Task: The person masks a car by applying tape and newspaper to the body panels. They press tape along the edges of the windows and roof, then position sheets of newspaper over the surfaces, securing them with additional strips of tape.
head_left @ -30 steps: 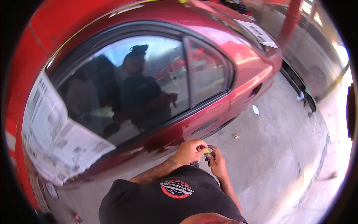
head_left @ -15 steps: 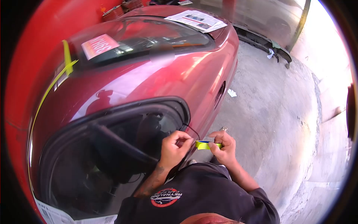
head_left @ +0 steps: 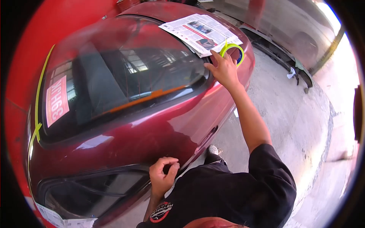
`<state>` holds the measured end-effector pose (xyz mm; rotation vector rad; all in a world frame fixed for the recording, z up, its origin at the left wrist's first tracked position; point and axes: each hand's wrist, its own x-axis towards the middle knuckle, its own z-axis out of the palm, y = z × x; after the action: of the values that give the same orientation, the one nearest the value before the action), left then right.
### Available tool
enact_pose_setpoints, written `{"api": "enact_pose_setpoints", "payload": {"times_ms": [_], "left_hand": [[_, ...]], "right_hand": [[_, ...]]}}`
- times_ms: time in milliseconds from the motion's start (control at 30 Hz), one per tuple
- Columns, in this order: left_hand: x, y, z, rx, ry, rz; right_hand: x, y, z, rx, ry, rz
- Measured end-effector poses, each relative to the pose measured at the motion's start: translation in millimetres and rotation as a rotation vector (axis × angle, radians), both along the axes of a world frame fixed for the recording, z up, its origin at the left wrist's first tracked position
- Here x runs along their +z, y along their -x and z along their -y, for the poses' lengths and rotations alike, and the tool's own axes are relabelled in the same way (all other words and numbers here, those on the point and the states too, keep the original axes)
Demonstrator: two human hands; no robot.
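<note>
A roll of yellow-green masking tape (head_left: 242, 56) is held by the fingers of my right hand (head_left: 226, 70), its loose end sticking up. That arm is stretched over the rear of a dark red car (head_left: 163, 140). My right thumb and index finger are spread apart at the edge of a stack of newspaper sheets (head_left: 190, 32) lying on the trunk lid. Closer to my body, my left hand (head_left: 163, 175) is curled above the car's side by the rear side window (head_left: 95, 190), thumb and fingertips close together. I see nothing between them.
Yellow-green tape strips (head_left: 38, 102) run along the car's roof side. A pink-and-white sticker (head_left: 57, 100) is on the rear glass (head_left: 140, 72). More newspaper (head_left: 53, 216) covers the lower left. A loose dark bumper part (head_left: 273, 49) lies on the concrete floor (head_left: 281, 110) beside another vehicle.
My right hand has moved from in front of my body to the newspaper on the trunk, carrying the tape roll. My left hand has separated from it. My view has shifted toward the car's rear.
</note>
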<state>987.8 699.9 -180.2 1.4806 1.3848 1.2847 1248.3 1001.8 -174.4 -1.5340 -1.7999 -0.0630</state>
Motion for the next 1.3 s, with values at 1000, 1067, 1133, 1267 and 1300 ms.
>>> {"api": "enact_pose_setpoints", "payload": {"times_ms": [1000, 1067, 1133, 1267, 1300], "left_hand": [[-28.0, -81.7, 136.3, 0.204, -0.053, -0.200], [-31.8, -88.7, 144.3, 0.207, -0.035, -0.185], [-30.6, -93.8, 150.1, 0.234, -0.027, -0.186], [-28.6, -106.1, 152.2, 0.245, 0.070, -0.151], [-26.2, -109.6, 151.2, 0.272, 0.073, -0.150]], "right_hand": [[-54.4, -18.6, -89.6, 0.277, -0.089, 0.124], [-53.9, -17.5, -95.7, 0.250, -0.124, 0.108], [-61.3, -18.9, -120.8, 0.229, -0.192, 0.074], [-66.3, -23.3, -166.7, 0.290, 0.006, -0.205], [-65.6, -24.7, -170.6, 0.344, 0.019, -0.255]]}}
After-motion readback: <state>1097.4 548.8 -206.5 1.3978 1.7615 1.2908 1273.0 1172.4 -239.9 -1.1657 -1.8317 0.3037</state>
